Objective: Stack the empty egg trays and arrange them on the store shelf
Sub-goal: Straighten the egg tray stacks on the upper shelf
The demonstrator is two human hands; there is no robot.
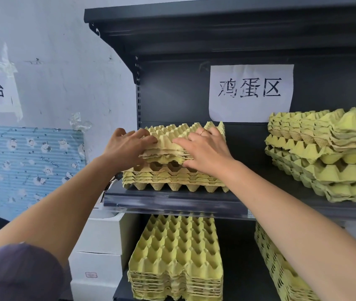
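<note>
1. The step in hand, as I judge it, is seating the upper bundle of trays (170,132) onto the lower stack (172,180), which is sitting directly beneath both hands on the shelf (172,202).
2. To do it well, the person is probably needing to line up the bundle's cups with the hollows below. A gap is showing under the front edge between the hands, so the bundle is not yet nesting.
3. Even downward pressure from both sides is likely to help, since the pulp looks soft and its edges are already looking ragged. Squeezing hard risks crushing it.
4. The left hand (129,146) is gripping the bundle's front-left corner, its fingers curling over the top. Its thumb is hidden, so I cannot tell whether it is reaching underneath.
5. The right hand (205,148), which is wearing a ring (203,132), is pinching the front edge further right, with its fingers lying on top and its thumb hooking under.
6. Well to the right of the right hand, a taller stack (324,153) is leaning unevenly. Another stack (177,257) is lying below the hands, on the level under the shelf.
</note>
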